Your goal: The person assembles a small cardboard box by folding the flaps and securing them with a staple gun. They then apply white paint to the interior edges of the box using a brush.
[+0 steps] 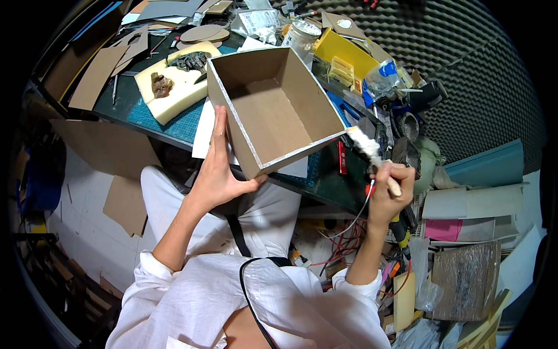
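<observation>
An open brown cardboard box [273, 110] with pale painted rims sits tilted on the front edge of a cluttered workbench. My left hand [220, 168] lies flat against its near left wall and grips the bottom corner. My right hand [392, 186] holds a paintbrush [372, 152] by its wooden handle; the white-loaded bristles touch the box's right front corner. Both sleeves are white.
A green cutting mat [168, 119] covers the bench. On it lie a yellow foam block [174, 87] with dark lumps, cardboard scraps [96, 75], a white jar [301, 36] and a yellow box [340, 52]. Tools and cables crowd the right side. Cardboard sheets [125, 203] lie on the floor.
</observation>
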The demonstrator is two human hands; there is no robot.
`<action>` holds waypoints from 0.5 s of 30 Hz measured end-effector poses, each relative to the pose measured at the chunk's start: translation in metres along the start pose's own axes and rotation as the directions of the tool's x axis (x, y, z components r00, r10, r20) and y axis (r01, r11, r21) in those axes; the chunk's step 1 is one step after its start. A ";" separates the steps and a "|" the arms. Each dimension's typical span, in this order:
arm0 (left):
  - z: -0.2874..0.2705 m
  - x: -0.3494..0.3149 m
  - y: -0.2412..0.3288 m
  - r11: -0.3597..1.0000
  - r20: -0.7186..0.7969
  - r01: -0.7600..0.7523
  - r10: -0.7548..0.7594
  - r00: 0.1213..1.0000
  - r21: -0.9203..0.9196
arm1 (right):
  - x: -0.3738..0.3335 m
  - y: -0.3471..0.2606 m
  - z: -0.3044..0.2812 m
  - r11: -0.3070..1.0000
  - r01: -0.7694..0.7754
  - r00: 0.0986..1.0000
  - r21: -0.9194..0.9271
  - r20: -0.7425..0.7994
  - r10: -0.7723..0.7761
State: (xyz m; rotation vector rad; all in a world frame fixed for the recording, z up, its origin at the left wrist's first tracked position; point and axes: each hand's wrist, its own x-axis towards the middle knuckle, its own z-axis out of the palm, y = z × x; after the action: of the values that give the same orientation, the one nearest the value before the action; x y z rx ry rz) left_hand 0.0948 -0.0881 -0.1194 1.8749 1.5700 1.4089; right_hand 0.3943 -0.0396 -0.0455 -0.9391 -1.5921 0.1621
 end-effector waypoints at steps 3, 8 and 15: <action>0.001 0.000 -0.001 1.000 -0.008 -0.010 0.010 1.000 0.004 | -0.012 -0.023 0.010 0.996 0.024 0.989 0.083 0.144 -0.035; -0.001 0.000 0.001 1.000 -0.013 -0.011 0.011 1.000 -0.010 | -0.015 -0.035 0.013 0.995 -0.052 0.997 0.085 0.057 0.048; -0.001 0.001 0.002 0.999 0.001 -0.005 0.005 1.000 -0.045 | -0.035 -0.061 0.025 0.980 -0.014 0.983 0.196 0.185 -0.023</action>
State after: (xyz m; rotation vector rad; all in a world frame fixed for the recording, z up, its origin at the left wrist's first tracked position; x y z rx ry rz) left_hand 0.0951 -0.0876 -0.1172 1.8548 1.5217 1.4328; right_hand 0.3418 -0.0933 -0.0438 -0.7833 -1.7142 0.4074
